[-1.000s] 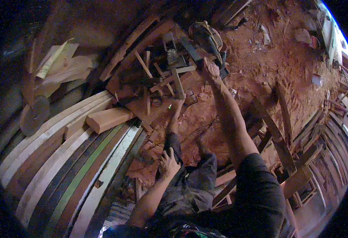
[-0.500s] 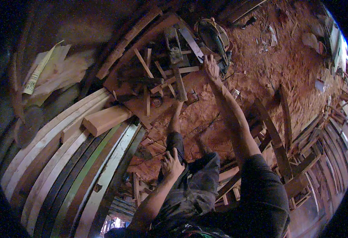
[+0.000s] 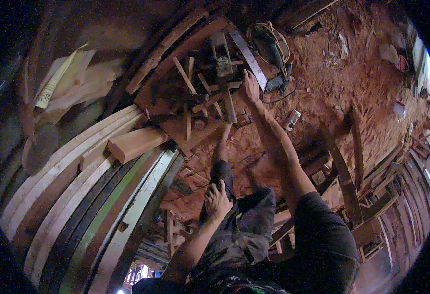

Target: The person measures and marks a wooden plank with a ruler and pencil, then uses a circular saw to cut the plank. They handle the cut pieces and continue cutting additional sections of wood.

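My right hand (image 3: 249, 89) reaches out over the pile of tools and wood on the ground, its fingers stretched forward and apart from any clear grip. Just right of it lies a long, flat silver blade (image 3: 249, 61), its near end by a dark handle-like part (image 3: 275, 83). Left of the fingers are a wooden tool with a thick handle (image 3: 228, 100) and several thin wooden strips (image 3: 184, 74). My left hand (image 3: 218, 199) rests on my left leg with its fingers spread, holding nothing.
A dark power tool with a coiled cord (image 3: 276, 51) lies beyond the blade. A small can-like object (image 3: 293, 119) sits on the reddish ground. Long boards (image 3: 112, 215) and a thick wood block (image 3: 139, 143) lie at left; curved timbers (image 3: 340, 169) stand at right.
My right hand has moved from the near end of the silver blade to its left side. My left hand stays on my leg. The whole view has shifted slightly.
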Action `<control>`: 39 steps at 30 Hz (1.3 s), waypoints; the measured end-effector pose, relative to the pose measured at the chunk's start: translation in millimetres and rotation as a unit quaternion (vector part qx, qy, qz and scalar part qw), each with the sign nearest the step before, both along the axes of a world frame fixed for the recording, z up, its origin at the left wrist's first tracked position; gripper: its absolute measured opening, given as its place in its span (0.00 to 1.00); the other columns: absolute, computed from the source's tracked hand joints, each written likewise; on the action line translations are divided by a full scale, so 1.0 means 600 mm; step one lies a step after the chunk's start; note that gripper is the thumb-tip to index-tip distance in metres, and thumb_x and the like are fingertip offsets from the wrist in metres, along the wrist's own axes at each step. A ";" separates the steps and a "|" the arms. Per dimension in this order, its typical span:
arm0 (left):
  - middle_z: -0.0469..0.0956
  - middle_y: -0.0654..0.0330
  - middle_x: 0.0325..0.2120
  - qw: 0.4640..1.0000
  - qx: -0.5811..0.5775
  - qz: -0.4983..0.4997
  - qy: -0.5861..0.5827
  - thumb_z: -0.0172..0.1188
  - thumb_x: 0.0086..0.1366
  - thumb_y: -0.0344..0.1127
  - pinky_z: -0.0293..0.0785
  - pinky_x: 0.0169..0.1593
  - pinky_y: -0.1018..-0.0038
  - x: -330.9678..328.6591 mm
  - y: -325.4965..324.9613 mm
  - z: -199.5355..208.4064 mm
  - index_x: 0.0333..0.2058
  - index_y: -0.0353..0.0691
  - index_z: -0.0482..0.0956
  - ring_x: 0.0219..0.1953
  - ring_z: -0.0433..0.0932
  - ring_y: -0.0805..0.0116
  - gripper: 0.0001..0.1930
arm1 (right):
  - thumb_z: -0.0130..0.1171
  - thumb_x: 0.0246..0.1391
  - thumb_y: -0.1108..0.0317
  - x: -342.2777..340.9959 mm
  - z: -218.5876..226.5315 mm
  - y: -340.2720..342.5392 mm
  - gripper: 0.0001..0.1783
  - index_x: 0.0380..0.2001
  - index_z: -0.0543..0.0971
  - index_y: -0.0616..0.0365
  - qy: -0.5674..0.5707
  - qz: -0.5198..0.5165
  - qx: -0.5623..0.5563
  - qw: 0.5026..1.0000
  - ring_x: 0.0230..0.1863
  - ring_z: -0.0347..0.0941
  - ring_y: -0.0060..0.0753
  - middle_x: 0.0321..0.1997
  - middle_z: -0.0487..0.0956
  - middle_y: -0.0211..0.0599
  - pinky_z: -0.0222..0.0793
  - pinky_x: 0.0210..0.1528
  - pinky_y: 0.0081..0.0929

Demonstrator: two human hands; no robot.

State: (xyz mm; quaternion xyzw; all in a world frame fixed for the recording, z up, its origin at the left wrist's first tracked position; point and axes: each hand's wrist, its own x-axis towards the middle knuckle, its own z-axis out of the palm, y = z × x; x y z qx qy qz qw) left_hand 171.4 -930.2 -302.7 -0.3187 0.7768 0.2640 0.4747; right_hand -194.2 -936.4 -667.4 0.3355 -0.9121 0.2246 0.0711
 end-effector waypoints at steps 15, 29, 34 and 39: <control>0.74 0.37 0.48 0.775 -0.055 0.393 0.492 0.62 0.63 0.42 0.72 0.54 0.53 -0.165 -0.120 0.108 0.56 0.36 0.70 0.53 0.74 0.41 0.26 | 0.55 0.64 0.57 0.129 0.577 0.043 0.23 0.56 0.73 0.61 -0.533 -0.065 -0.184 0.823 0.46 0.74 0.32 0.46 0.79 0.38 0.69 0.48 0.29; 0.77 0.43 0.48 0.629 -0.336 0.343 0.612 0.63 0.63 0.57 0.72 0.54 0.56 -0.487 -0.634 0.400 0.52 0.33 0.74 0.52 0.75 0.45 0.31 | 0.62 0.61 0.48 -0.098 1.149 -0.486 0.28 0.51 0.75 0.60 -0.684 0.043 -0.365 0.630 0.37 0.77 0.29 0.41 0.79 0.36 0.75 0.39 0.29; 0.81 0.52 0.34 0.679 -0.341 0.299 0.577 0.70 0.55 0.51 0.77 0.48 0.56 -0.503 -0.668 0.350 0.39 0.38 0.81 0.42 0.81 0.49 0.22 | 0.64 0.61 0.52 -0.095 1.132 -0.520 0.23 0.46 0.76 0.61 -0.679 0.009 -0.407 0.612 0.36 0.77 0.29 0.38 0.78 0.36 0.77 0.36 0.27; 0.83 0.50 0.34 0.575 -0.288 0.365 0.673 0.68 0.59 0.52 0.77 0.45 0.57 -0.532 -0.641 0.409 0.40 0.37 0.81 0.39 0.82 0.51 0.22 | 0.62 0.63 0.58 -0.101 1.146 -0.511 0.15 0.43 0.77 0.59 -0.653 0.045 -0.457 0.602 0.34 0.77 0.30 0.34 0.77 0.33 0.78 0.37 0.28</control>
